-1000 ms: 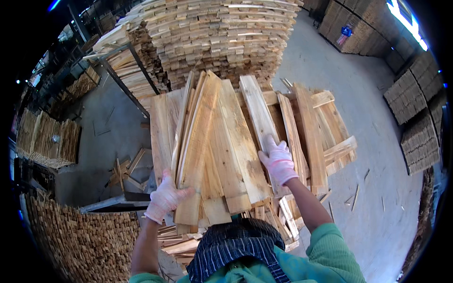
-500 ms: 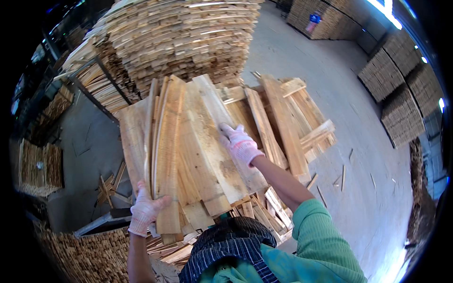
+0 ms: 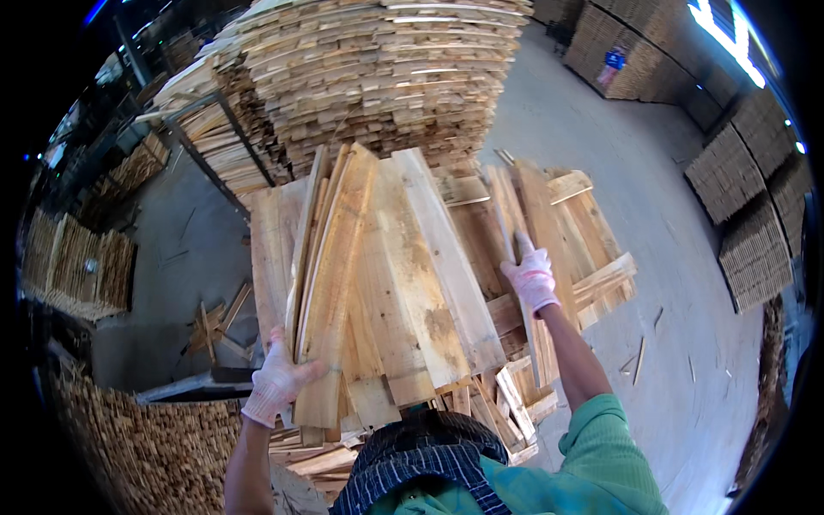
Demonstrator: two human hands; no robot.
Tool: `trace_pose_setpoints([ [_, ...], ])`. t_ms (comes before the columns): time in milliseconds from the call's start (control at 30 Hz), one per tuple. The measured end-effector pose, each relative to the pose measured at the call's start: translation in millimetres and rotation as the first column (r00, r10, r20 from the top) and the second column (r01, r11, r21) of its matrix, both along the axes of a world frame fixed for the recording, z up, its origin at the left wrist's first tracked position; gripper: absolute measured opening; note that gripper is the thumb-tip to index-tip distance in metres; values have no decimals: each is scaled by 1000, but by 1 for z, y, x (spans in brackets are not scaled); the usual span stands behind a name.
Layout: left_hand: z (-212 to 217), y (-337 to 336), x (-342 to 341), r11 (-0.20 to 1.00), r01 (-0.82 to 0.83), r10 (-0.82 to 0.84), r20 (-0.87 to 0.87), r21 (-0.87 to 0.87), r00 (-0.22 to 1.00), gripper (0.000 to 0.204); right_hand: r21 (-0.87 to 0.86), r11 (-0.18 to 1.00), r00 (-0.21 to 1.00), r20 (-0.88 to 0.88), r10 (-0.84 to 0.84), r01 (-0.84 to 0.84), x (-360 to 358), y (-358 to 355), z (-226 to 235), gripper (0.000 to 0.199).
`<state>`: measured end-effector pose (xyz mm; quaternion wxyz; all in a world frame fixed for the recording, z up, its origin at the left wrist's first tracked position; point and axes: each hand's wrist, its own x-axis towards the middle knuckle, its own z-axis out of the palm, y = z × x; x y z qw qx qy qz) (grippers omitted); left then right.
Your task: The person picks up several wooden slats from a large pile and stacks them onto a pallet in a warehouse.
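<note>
My left hand [image 3: 281, 382], in a pinkish-white work glove, is closed on the near end of a few long wooden boards [image 3: 336, 283], its thumb lying over the top one. These boards stand partly on edge against each other at the left of the pile. My right hand [image 3: 530, 276], gloved the same way, is closed around a narrow wooden board [image 3: 508, 206] on the right side. Its fingertips on the far edge are partly hidden. Between the hands several wide, pale boards [image 3: 416, 283] lie fanned side by side, one with a dark stain.
A tall stack of boards [image 3: 386, 77] stands just beyond the pile. Beside it is a dark metal frame [image 3: 245, 137]. Wood scraps [image 3: 215, 330] lie on the grey floor [image 3: 678, 257]. More stacks [image 3: 755, 223] stand at the right, and a person in blue [image 3: 613, 64] is far off.
My right hand has left the pale boards in the middle and moved right onto a narrow board, which now lies closer to its neighbour. My left hand keeps its hold. The view has shifted.
</note>
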<state>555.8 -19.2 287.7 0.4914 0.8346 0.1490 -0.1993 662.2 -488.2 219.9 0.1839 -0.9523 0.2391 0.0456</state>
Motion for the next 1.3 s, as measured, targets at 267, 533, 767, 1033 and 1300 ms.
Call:
trace_pose_setpoints([
  [267, 5, -2, -5, 1000, 3, -2, 16, -14, 1000, 90, 99, 968, 961, 182, 210, -230, 67, 54, -28, 48],
  [533, 28, -5, 4, 981, 81, -61, -123, 174, 991, 104, -286, 862, 896, 27, 444, -419, 71, 88, 27, 35],
  [767, -14, -3, -1, 897, -133, 120, -58, -421, 991, 119, 637, 740, 960, 2, 279, -216, -11, 298, 72, 118],
  [1033, -34, -8, 5, 989, -55, 52, -24, -135, 998, 96, 941, 252, 964, 179, 195, -226, -11, 256, 49, 114],
  [1300, -36, 27, 16, 997, -52, 49, 54, 51, 997, 78, 925, 266, 954, 221, 204, -271, -34, 158, 71, 106],
])
